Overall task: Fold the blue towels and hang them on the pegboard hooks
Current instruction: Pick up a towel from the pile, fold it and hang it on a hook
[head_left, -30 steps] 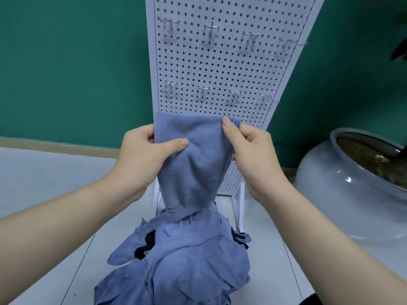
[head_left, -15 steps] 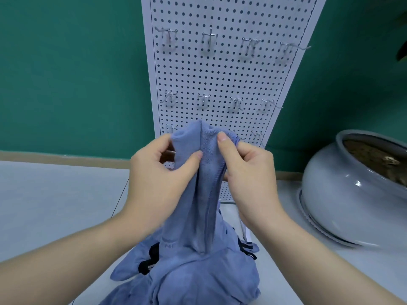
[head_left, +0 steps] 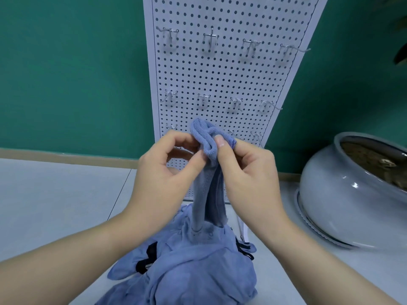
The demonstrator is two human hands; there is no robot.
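Observation:
A blue towel (head_left: 209, 186) hangs folded into a narrow strip in front of the white pegboard (head_left: 222, 75). My left hand (head_left: 167, 175) pinches its top edge from the left with thumb and fingers. My right hand (head_left: 248, 172) grips the bunched top from the right, thumb on the front. The strip's lower end rests on a pile of blue towels (head_left: 189, 265) with black loops on the floor. Rows of bare metal hooks (head_left: 211, 38) stick out of the board above my hands.
A large grey ceramic pot (head_left: 345, 201) with soil stands on the floor to the right. The pegboard stands on a white foot (head_left: 242, 230) against a green wall. Pale floor tiles stretch to the left.
The towel was spread wide between both hands a second ago. My hands have come together and gathered it into a narrow folded strip, and the view has dropped a little.

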